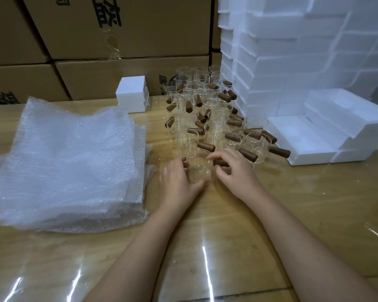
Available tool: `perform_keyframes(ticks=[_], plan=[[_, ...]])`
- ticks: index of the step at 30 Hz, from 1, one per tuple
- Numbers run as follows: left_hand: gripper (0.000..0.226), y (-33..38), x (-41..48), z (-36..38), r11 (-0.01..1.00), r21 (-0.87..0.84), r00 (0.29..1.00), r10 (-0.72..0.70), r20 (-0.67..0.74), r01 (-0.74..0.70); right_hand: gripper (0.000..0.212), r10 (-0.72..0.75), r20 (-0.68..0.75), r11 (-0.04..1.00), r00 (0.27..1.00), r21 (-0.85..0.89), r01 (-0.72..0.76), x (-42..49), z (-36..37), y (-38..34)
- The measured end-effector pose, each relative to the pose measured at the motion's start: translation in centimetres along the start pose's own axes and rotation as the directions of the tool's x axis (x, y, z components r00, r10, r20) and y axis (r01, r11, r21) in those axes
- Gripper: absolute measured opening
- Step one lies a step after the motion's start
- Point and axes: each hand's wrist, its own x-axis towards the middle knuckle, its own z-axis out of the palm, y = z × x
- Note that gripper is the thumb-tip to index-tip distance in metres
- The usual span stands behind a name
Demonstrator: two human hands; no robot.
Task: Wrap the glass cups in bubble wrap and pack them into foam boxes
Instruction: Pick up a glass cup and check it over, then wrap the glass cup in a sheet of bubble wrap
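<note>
Two hands were on the nearest glass cup (pixel 200 171), at the cluster's front: left hand (pixel 178 182) curled round its body, right hand (pixel 232 171) pinching its wooden handle (pixel 220 164). Best lifted straight up, clear of neighbours, toward the bubble wrap (pixel 70 162).

- The table (pixel 282 214) had a light wood-grain top with darker seams between its boards, and it filled the lower half of the view.
- A clear glossy film (pixel 205 260) lay flat over the table, showing white glare streaks near the front edge and a wrinkled patch at the right.
- Brown cartons (pixel 140 33) stood stacked in rows behind the table's far edge, forming a wall across the left and middle background; large black printed characters showed on their fronts, partly cut off.
- A strip of clear tape (pixel 112 45) hung loose and crumpled down the front of one upper carton.
</note>
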Motion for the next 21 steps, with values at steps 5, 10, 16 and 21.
perform_keyframes(ticks=[5,10,16,21], plan=[[0.034,3.1,-0.8,-4.6,0.896,0.397,0.961,0.259,-0.102,-0.199,0.038,0.045,-0.003,0.994,0.999,0.099,-0.045,-0.2,0.2,0.1],[0.027,5.3,1.1,-11.4,0.868,0.495,0.909,0.174,-0.379,0.04,0.039,0.143,-0.041,0.972,0.989,0.196,-0.133,-0.1,0.3,0.2],[0.032,3.3,1.7,-15.2,0.693,0.647,0.948,-0.247,-0.201,0.318,0.037,0.13,-0.061,0.973,0.99,0.198,-0.116,-0.2,0.4,0.2],[0.021,2.3,1.4,-17.4,0.713,0.636,0.955,-0.206,-0.213,0.296,0.036,0.156,-0.086,0.964,0.984,0.232,-0.132,-0.1,0.4,0.4]])
